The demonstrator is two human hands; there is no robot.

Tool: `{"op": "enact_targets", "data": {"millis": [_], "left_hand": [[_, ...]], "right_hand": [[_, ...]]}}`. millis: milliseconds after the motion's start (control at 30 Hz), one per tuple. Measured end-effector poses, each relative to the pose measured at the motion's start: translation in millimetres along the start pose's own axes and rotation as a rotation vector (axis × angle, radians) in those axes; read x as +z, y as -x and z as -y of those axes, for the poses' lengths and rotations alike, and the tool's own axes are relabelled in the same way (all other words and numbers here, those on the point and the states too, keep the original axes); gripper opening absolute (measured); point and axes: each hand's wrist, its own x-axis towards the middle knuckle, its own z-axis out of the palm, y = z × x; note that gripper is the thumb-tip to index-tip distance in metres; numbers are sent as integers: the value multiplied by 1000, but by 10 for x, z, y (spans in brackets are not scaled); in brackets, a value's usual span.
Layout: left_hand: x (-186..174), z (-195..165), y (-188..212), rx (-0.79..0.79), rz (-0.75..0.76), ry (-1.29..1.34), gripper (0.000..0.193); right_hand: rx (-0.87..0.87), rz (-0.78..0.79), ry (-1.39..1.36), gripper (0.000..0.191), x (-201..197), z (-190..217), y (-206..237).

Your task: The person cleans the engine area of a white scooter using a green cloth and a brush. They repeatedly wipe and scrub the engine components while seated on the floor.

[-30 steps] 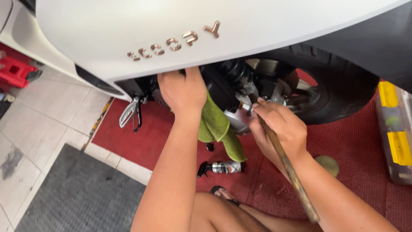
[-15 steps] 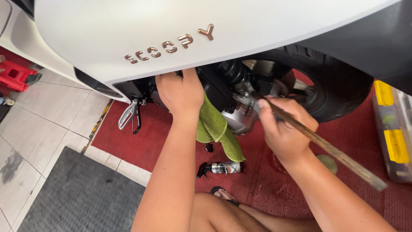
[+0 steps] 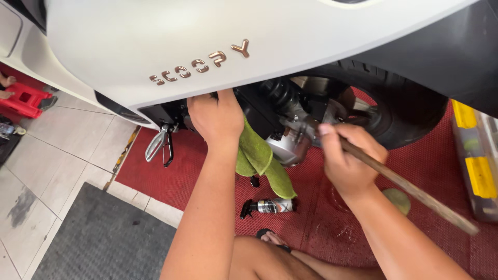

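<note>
My left hand [image 3: 216, 118] reaches up under the white scooter body [image 3: 218, 36] and grips a green cloth [image 3: 259, 158] that hangs down beside the engine. My right hand [image 3: 348, 159] is closed on a long wooden-handled brush [image 3: 410, 192]; its working end points at the silver engine casing [image 3: 288, 145], and the handle sticks out to the lower right. The black rear tyre [image 3: 404, 111] sits just behind my right hand.
A small spray bottle [image 3: 267, 206] lies on the red mat [image 3: 171, 176] below the cloth. A folded footpeg [image 3: 155, 144] hangs at the left. A round greenish pad [image 3: 397, 199] lies on the mat, a yellow-striped ramp [image 3: 474, 155] at right, a grey mat [image 3: 98, 238] lower left.
My right hand has swung the brush handle from pointing down toward my arm to pointing out to the lower right, with the tip staying at the engine. My left hand has hardly moved.
</note>
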Motion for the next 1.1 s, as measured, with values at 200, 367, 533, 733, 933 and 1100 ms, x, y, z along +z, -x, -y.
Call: {"op": "enact_targets", "data": {"millis": [200, 367, 533, 733, 933, 1100], "left_hand": [[11, 1, 3, -58, 52, -22, 41], [-3, -42, 2, -147, 66, -29, 42], [-12, -64, -8, -72, 9, -48, 42], [-9, -36, 1, -213, 91, -43, 42], [-16, -1, -2, -24, -4, -22, 42], [-21, 15, 2, -29, 12, -5, 42]], "right_hand": [[152, -30, -140, 17, -46, -38, -37], [-96, 73, 54, 12, 69, 42, -11], [-168, 57, 5, 9, 59, 173, -29], [-238, 190, 92, 6, 80, 294, -143], [-381, 206, 84, 5, 137, 415, -215], [-324, 219, 137, 7, 126, 440, -223]]}}
